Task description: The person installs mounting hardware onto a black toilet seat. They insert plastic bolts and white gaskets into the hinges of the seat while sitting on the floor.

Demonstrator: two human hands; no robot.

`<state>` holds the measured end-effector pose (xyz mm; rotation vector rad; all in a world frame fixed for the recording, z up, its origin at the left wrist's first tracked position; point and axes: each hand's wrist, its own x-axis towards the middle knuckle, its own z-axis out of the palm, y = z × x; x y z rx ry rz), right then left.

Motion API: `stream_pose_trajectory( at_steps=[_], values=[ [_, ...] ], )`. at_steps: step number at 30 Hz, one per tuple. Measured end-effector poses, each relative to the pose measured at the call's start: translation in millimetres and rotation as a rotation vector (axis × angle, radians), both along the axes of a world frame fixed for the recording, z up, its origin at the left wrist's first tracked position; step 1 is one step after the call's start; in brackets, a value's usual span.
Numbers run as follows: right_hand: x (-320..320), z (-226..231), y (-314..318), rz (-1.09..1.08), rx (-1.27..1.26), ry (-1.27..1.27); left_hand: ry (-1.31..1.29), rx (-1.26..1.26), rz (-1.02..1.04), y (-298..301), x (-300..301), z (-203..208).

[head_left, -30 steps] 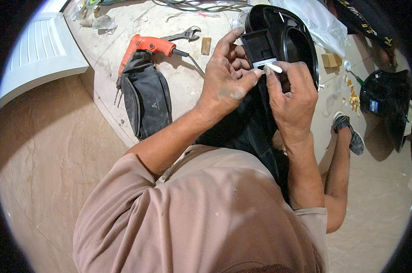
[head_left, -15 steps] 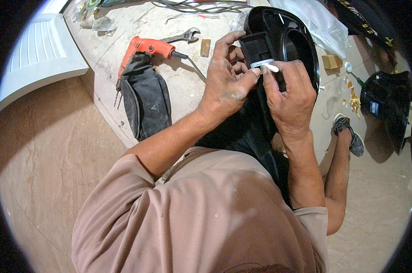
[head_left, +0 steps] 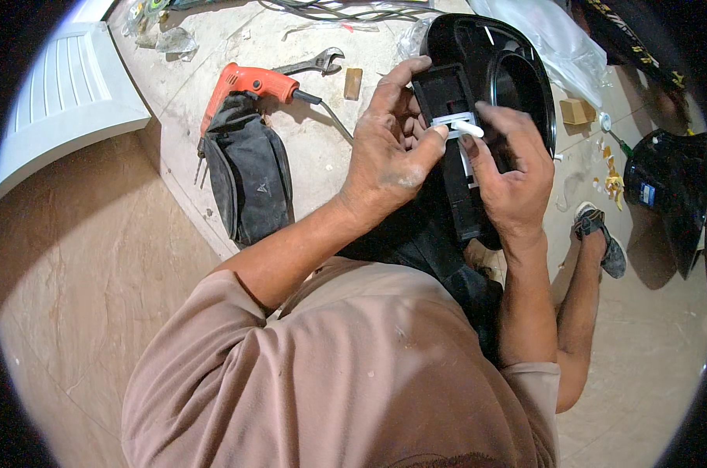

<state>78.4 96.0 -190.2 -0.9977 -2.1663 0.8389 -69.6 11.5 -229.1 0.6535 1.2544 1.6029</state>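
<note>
Dusty floor (head_left: 322, 156) (pale stone) — orange drill (head_left: 248, 84), black pouch (head_left: 248, 179).

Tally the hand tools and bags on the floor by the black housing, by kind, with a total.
Orange power drill: 1
Adjustable wrench: 1
Black tool bag: 1
Total: 3

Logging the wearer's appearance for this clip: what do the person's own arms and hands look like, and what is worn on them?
Both hands are bare, no gloves, rings or watch visible. The left hand has pale dusty smudges near the thumb base; the right hand looks cleaner. Forearms are bare. A short-sleeved, dusty-pink shirt with small pale specks ends above the elbows.
</note>
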Motion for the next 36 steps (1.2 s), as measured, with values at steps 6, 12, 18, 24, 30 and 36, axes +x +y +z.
stream_pose_trajectory(
  at_steps=[6, 12, 18, 24, 30, 36],
  values=[
    [9.1, -11.4, 10.1, 0.124, 0.065, 0.005, 0.354, 0.06, -0.087, 2.9, -13.1, -4.3],
    [8.6, -10.4, 16.2, 0.18, 0.093, 0.024, 0.344, 0.036, -0.056, 8.6, -10.2, 2.2],
    [5.9, -14.0, 13.1, 0.145, 0.127, 0.003, 0.356, 0.03, -0.005, 11.0, -4.6, 1.5],
    [7.2, -17.5, 1.9, 0.031, 0.151, 0.019, 0.455, -0.008, -0.067, 9.2, -8.9, -0.3],
    [16.1, -21.5, -4.8, -0.012, 0.078, 0.137, 0.939, 0.2, -0.007, 13.1, -17.9, 0.1],
    [18.7, -28.8, -5.6, -0.023, 0.059, 0.172, 1.063, 0.231, -0.037, 15.0, -14.3, -3.2]
  ],
)
